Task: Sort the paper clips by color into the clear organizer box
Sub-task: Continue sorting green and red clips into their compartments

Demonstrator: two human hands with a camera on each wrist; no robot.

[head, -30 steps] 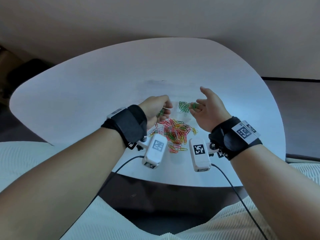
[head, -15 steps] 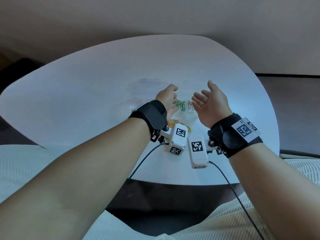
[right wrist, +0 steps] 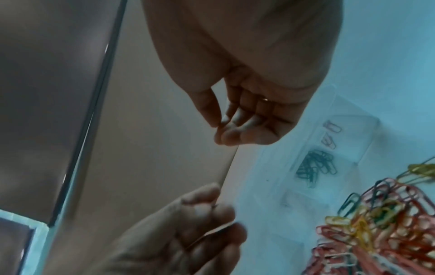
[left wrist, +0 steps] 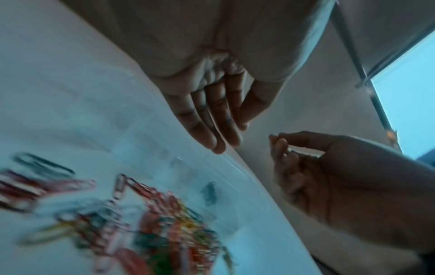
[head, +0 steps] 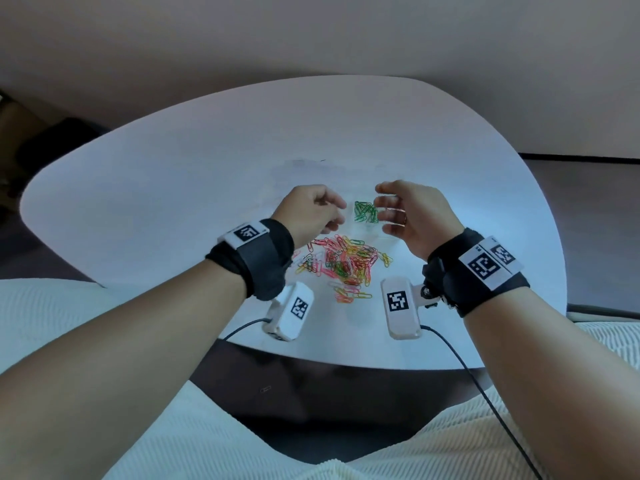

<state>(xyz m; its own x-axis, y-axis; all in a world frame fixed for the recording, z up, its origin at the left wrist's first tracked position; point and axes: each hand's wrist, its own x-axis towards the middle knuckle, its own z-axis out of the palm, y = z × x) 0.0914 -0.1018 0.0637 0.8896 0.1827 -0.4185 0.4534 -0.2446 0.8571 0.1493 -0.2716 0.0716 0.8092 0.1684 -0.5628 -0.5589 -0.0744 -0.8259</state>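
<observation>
A mixed pile of coloured paper clips [head: 343, 263] lies on the white table [head: 207, 168] between my wrists. Just behind the pile stands the clear organizer box [right wrist: 374, 121], hard to make out in the head view. One of its compartments holds a bunch of green clips [head: 366, 212], and the neighbouring one holds a few pink clips [right wrist: 332, 128]. My left hand [head: 337, 211] hovers left of the green clips with relaxed fingers and holds nothing. My right hand [head: 381, 206] hovers right of them, fingers loosely curled, with nothing visible in it.
White camera units with marker tags [head: 292, 311] [head: 400, 306] hang under both wrists, and their black cables [head: 460, 362] run over the table's near edge. A beige wall stands behind the table. Bare tabletop lies to the left and at the back.
The left hand has pulled back left from over the green compartment. The right hand, palm-up with straight fingers before, has turned and curled loosely. The pile shows again between the wrists.
</observation>
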